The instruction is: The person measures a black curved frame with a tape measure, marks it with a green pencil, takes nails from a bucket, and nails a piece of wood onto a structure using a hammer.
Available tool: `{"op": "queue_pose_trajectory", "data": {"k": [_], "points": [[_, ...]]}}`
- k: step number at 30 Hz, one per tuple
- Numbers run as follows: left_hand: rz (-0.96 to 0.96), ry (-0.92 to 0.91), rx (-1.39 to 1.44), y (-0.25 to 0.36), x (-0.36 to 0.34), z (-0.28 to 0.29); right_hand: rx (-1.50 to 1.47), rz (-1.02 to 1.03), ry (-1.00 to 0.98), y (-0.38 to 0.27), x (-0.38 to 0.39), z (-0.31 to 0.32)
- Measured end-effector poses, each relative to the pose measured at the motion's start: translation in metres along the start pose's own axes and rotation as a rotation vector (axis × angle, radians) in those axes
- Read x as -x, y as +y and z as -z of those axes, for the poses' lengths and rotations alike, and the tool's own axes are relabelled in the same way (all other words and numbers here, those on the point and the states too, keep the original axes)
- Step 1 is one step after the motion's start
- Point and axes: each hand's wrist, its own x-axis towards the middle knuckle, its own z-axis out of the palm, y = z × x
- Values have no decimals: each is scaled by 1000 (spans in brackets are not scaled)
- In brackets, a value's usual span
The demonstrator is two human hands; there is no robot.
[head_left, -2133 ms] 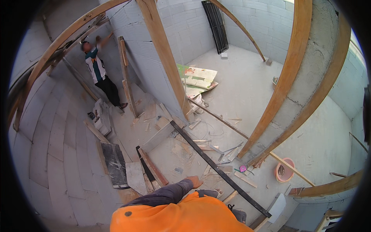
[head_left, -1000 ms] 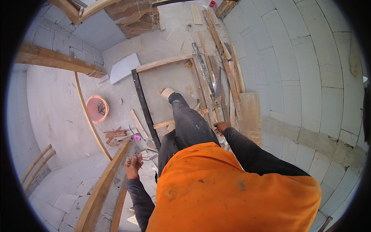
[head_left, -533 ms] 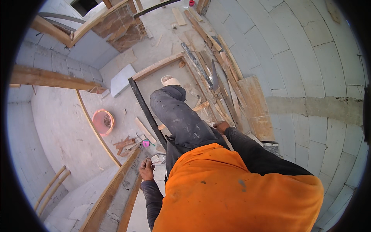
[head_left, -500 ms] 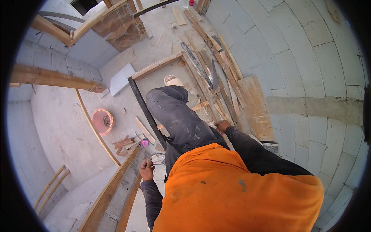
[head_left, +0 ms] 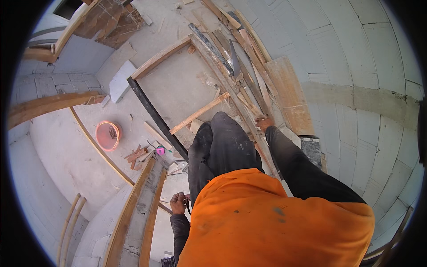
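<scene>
Fingers of the right hand (head_left: 265, 122) grip a plank (head_left: 254, 133); left hand's (head_left: 179, 203) curl, contents unclear.

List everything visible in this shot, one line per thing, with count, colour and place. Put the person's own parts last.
bucket: one, orange, on the floor at left
black beam: one, black, lying aslant on the floor, centre left
planks: a heap, brown, along the block wall, upper centre
board: one, brown, flat against the wall at right
slab: one, pale grey, on the floor, upper left
pink thing: one, small, among the scraps by the beam
block wall: pale grey, right side
framed wall: one, grey between wooden rails, lower left
left hand: beside the framed wall, closed on something dark
right hand: resting on the planks
trousers: dark, centre
shirt: orange, bottom
</scene>
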Motion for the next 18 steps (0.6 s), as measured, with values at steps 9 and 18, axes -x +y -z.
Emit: {"op": "queue_pose_trajectory", "data": {"k": [9,18], "points": [[-133,47,-253,138,-72,-38,-1396,-779,223,72,64,-144],[-419,-156,-560,171,-201,-224,-1438,-583,358,38,-28,-94]]}}
